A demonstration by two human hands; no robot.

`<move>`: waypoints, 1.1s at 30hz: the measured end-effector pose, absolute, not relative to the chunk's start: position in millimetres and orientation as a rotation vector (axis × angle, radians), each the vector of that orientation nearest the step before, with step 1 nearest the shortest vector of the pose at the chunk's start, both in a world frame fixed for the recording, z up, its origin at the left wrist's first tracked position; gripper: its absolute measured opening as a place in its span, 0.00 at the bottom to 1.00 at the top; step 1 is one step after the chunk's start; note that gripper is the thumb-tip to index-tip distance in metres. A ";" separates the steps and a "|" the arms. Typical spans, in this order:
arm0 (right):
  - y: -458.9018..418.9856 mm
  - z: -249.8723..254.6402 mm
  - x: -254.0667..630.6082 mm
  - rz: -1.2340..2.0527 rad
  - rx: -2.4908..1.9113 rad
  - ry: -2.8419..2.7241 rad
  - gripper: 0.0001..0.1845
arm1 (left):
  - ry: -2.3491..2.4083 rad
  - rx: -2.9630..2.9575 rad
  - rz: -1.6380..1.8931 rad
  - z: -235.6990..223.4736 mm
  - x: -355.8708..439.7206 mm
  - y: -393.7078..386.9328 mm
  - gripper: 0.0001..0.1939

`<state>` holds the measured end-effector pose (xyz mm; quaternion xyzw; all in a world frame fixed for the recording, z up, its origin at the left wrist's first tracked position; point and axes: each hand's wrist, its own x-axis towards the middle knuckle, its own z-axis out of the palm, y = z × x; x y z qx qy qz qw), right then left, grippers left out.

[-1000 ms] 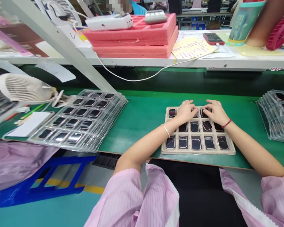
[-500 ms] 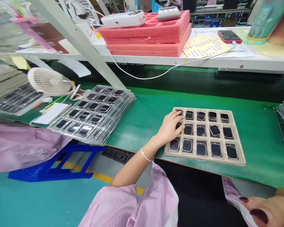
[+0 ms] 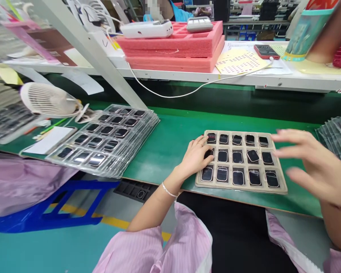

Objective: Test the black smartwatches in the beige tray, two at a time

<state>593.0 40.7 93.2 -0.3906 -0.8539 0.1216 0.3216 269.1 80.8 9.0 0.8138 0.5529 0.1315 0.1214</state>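
Left hand [image 3: 195,157] rests half-curled at the left end of a beige moulded tray [image 3: 241,188], its fingers over the top two pieces of the left column; whether it has hold of one, I cannot tell. Right hand [image 3: 309,163], spread wide and blurred, holds nothing and sits at the tray's 3 o'clock, fingertips level with its right edge. On the green surface [image 3: 159,151], the tray's long axis runs 9 to 3 o'clock. It carries fifteen dark, glossy rounded-rectangle pieces [image 3: 222,174] in three rows; one askew piece [image 3: 252,155] sits right of centre.
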 end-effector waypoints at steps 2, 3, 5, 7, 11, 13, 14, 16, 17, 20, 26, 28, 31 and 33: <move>82.9 74.6 599.5 0.147 -1.191 -2.263 0.14 | 1.614 2.363 0.386 11.5 268.6 81.8 0.13; 102.2 59.5 605.4 0.093 -1.296 -2.295 0.16 | 1.597 2.353 0.412 12.5 268.4 81.9 0.11; 132.5 25.5 619.8 -0.004 -1.483 -2.335 0.17 | 1.517 2.314 0.530 13.9 269.2 81.3 0.08; 150.6 -1.9 632.9 -0.033 -1.581 -2.352 0.17 | 1.392 2.188 0.701 14.3 273.4 81.4 0.07; 161.2 -13.1 642.8 0.127 -1.580 -2.320 0.12 | 1.152 1.701 0.941 13.2 296.1 94.0 0.04; 158.8 -3.2 640.1 0.234 -1.542 -2.265 0.10 | 1.062 1.492 0.946 12.4 311.6 107.1 0.07; 156.2 2.7 637.3 0.298 -1.522 -2.221 0.10 | 1.024 1.400 0.919 12.1 319.1 114.1 0.08; 149.3 13.3 629.0 0.504 -1.476 -2.063 0.12 | 0.946 1.230 0.821 11.9 331.8 126.2 0.10; 145.8 17.2 623.6 0.659 -1.442 -1.940 0.14 | 0.899 1.165 0.768 11.6 336.6 130.5 0.11; 138.7 22.3 602.1 1.172 -1.256 -1.522 0.20 | 0.761 1.078 0.678 9.5 343.7 136.1 0.23; 142.7 13.4 559.8 1.675 -0.994 -1.221 0.18 | 0.756 1.083 0.785 0.7 338.5 133.7 0.32; 144.5 9.3 555.7 1.763 -0.931 -1.182 0.19 | 0.760 1.107 0.835 -1.5 336.1 134.2 0.29; 144.2 4.7 558.5 1.849 -0.823 -1.138 0.23 | 0.744 1.145 0.881 -3.4 334.8 135.2 0.26; 142.6 2.7 561.5 1.884 -0.773 -1.148 0.23 | 0.737 1.135 0.881 -3.7 335.5 135.2 0.28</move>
